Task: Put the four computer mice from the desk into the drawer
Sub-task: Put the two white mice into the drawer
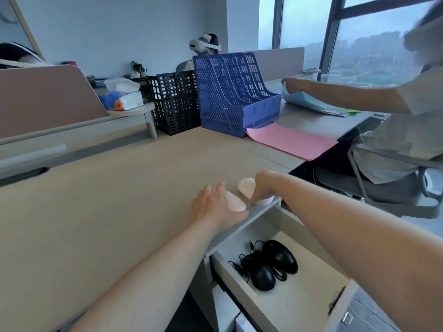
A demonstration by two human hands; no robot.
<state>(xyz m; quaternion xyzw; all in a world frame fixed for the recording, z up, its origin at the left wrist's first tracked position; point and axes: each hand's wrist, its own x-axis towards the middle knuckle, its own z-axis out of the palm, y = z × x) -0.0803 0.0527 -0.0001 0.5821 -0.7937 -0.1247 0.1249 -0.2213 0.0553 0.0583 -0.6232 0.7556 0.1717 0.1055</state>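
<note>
Head view
Drawer: open pale wooden drawer (309, 305), nearest, under the beige desk's front edge (100, 200).
In drawer: two black corded mice (262, 276) (280, 256), touching, cables tangled.
Left hand (215, 207): fingers spread, cupped against a pale pink oval mouse (236, 202) on the desk just above the drawer.
Right hand (262, 185): fingers bent down onto a white mouse (265, 201) at the desk edge; grip unclear.
Between them: another white round mouse (247, 186).
Beyond drawer: blue plastic file rack (230, 97), pink paper (290, 140).
</note>
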